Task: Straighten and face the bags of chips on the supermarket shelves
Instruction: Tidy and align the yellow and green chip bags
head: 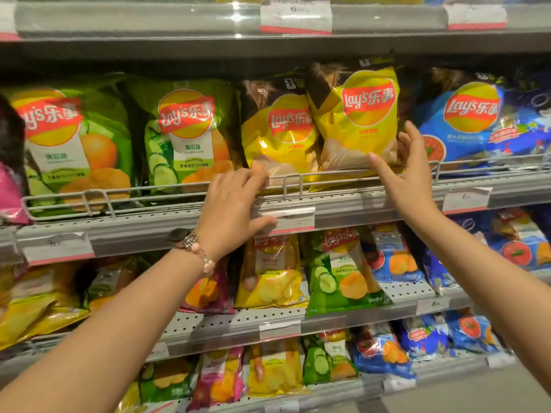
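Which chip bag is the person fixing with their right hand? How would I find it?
Find the shelf with the wire rail, at the person's hand height. Two yellow bags stand mid-row between green and blue ones. It is the right yellow bag, touched by the right hand: it leans and sticks up higher than its neighbour, the left yellow bag.

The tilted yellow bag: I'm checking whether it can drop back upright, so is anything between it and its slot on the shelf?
The tilted yellow bag leans over the yellow bag to its left, and its bottom edge overhangs the wire rail. The right hand touches its lower right corner; the left hand rests at the rail.
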Demonstrator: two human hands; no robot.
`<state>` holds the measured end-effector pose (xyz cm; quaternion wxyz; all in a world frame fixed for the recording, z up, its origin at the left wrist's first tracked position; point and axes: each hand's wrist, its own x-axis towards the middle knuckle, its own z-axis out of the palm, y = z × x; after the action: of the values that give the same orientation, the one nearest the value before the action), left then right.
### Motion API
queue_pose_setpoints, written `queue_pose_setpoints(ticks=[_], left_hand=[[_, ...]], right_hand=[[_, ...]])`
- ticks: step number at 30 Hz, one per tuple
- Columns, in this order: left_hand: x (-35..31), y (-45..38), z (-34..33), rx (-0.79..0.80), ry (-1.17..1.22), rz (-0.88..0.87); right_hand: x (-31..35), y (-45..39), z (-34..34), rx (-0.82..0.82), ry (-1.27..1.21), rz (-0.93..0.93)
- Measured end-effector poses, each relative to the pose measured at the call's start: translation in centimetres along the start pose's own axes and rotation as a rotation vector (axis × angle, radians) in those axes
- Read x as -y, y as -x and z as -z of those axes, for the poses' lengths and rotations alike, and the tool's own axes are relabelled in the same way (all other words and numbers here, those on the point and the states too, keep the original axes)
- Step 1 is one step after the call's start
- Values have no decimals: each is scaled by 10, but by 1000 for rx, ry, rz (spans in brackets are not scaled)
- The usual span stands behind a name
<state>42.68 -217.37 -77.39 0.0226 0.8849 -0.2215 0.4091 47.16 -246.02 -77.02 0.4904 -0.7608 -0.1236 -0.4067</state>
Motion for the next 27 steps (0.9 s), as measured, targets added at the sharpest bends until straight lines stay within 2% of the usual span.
queue_pose_setpoints(ticks=[5, 7, 9, 12, 15, 17, 19, 23, 27], left_hand=[[-20, 61, -24, -201, 48, -131], [-26, 87, -46, -205, 75, -164], [-28, 108, -68, -156, 83, -122], [-24, 130, -92, -12, 14, 132], [-11, 142, -103, 149, -19, 530], [1, 146, -107, 124, 21, 773], [17, 147, -109, 56, 40, 941], [44, 153, -113, 194, 81, 1137], [50, 160, -116, 151, 240, 1205]], right_hand=[[-9, 74, 0, -140, 36, 204], [-21, 102, -5, -116, 49, 280], [-36, 125, -12, -38, 61, 275], [-60, 149, -25, 154, 198, 60], [-77, 157, -33, 300, 339, -232], [-84, 155, -36, 326, 335, -355], [-89, 151, -41, 353, 304, -446], [-98, 147, -50, 392, 317, -536], [-102, 150, -53, 334, 314, -532]])
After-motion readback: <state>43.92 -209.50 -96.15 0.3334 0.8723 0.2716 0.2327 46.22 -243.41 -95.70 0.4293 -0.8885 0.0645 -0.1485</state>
